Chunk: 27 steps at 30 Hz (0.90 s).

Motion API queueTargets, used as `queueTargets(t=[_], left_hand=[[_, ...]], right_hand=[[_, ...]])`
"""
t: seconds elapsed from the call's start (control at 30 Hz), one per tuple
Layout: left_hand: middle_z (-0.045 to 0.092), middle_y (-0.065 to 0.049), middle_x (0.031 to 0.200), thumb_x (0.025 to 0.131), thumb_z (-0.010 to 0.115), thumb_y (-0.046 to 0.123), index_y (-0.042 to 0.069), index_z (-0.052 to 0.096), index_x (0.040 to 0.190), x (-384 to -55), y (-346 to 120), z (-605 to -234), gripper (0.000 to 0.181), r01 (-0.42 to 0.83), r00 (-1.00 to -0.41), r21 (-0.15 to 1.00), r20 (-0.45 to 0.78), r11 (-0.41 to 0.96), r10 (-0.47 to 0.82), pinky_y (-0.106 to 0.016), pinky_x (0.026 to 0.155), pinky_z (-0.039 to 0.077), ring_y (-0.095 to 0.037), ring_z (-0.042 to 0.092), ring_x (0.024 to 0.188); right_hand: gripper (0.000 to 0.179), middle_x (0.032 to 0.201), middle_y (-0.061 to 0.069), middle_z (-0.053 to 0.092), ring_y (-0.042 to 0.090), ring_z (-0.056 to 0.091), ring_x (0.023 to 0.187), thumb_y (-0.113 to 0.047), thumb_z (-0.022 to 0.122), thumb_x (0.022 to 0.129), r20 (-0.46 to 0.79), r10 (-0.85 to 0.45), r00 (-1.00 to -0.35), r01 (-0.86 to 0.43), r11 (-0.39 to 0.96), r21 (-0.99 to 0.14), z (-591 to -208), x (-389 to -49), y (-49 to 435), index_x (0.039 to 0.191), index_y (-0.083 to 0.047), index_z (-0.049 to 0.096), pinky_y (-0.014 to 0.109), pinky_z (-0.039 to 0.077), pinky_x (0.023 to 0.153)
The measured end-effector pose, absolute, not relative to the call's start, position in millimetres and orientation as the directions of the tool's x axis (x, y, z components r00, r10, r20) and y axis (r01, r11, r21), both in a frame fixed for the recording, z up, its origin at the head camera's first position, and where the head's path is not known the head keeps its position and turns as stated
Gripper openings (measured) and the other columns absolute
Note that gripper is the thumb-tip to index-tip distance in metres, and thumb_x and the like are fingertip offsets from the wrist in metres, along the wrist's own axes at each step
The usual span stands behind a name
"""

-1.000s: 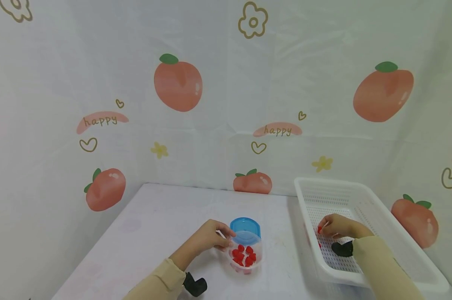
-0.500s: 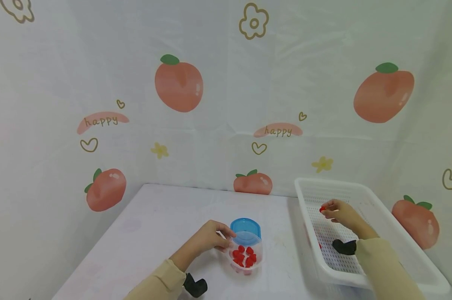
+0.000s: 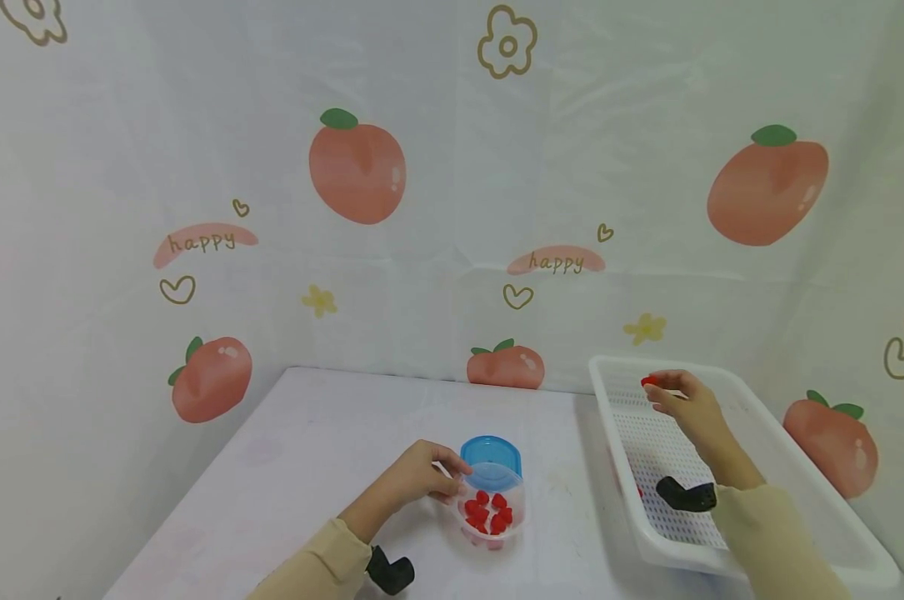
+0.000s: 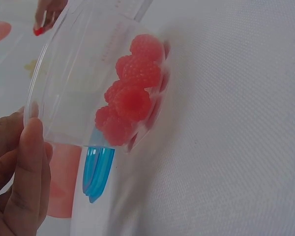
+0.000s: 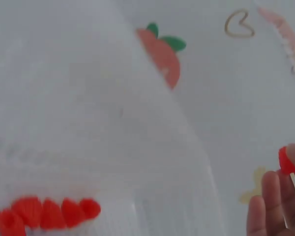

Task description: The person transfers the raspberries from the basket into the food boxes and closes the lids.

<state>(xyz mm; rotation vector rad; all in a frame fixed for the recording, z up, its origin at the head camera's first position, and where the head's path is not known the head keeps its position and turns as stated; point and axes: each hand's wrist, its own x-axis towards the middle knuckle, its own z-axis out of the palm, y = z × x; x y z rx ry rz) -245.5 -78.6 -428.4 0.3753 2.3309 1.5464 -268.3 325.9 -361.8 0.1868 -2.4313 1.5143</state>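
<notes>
My left hand (image 3: 420,471) pinches the rim of a clear plastic cup (image 4: 71,73), which stands upright on the table. Several red raspberries (image 4: 137,71) lie in the bottom of the cup. Behind it is a blue lid (image 3: 491,452). Over the far part of a white slotted basket (image 3: 650,537), my right hand (image 3: 695,417) is raised and holds one raspberry (image 5: 286,160) between thumb and fingertips. In the right wrist view, more raspberries (image 5: 51,215) sit in a row in the basket along its side; the head view hides most of them behind the near-left wall.
The white-covered table (image 3: 332,433) stretches left of the cup, and a strip of it separates cup and basket. A fruit-print cloth (image 3: 429,208) hangs behind the table. Black wrist pieces show below each forearm, one (image 3: 392,573) near the table's front.
My right hand has lifted a raspberry from near the basket's left wall and carried it up toward the far end. The left hand and cup have stayed in place.
</notes>
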Motion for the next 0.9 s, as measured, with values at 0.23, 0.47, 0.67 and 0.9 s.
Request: queueTargets(t=[0.23,0.47,0.67,0.9], left_hand=[[0.062,-0.004,0.08,0.079,0.078,0.006,0.002,0.074,0.099,-246.2,-79.3,-429.4,0.021,0.042,-0.915,0.924,-0.118,0.38,0.387,-0.027,0.062,0.059,-0.014,0.06,0.064],[0.062,-0.004,0.08,0.08,0.077,0.005,0.002,0.073,0.099,-246.3,-78.7,-429.6,0.02,0.045,-0.914,0.923,-0.117,0.383,0.388,-0.027,0.062,0.059,-0.014,0.06,0.064],[0.062,-0.004,0.081,0.08,0.077,0.006,0.002,0.073,0.1,-245.6,-78.3,-429.1,0.02,0.043,-0.915,0.921,-0.119,0.388,0.384,-0.027,0.063,0.059,-0.014,0.061,0.065],[0.063,-0.004,0.082,0.08,0.077,0.006,0.004,0.074,0.099,-244.3,-78.3,-428.0,0.02,0.043,-0.916,0.916,-0.122,0.398,0.381,-0.027,0.063,0.059,-0.015,0.061,0.066]], right_hand=[[0.016,0.092,-0.02,0.066,-0.003,0.064,0.081,-0.006,0.063,0.093,0.39,0.039,-0.92,-0.376,0.194,-0.906,-351.1,-261.5,293.6,0.107,-0.014,0.062,0.011,0.053,0.071],[0.021,0.101,-0.012,0.064,0.001,0.064,0.087,-0.002,0.061,0.093,0.45,-0.036,-0.893,-0.451,0.071,-0.89,-343.1,-249.2,257.7,0.11,-0.014,0.063,0.014,0.054,0.076],[0.019,0.101,-0.008,0.064,0.003,0.064,0.085,0.002,0.061,0.092,0.459,-0.049,-0.887,-0.459,0.002,-0.888,-343.5,-237.2,229.4,0.109,-0.006,0.061,0.016,0.055,0.077],[0.024,0.098,-0.007,0.063,0.005,0.065,0.084,-0.002,0.062,0.092,0.424,-0.043,-0.904,-0.426,0.049,-0.903,-355.6,-222.5,201.5,0.113,0.008,0.054,0.017,0.056,0.078]])
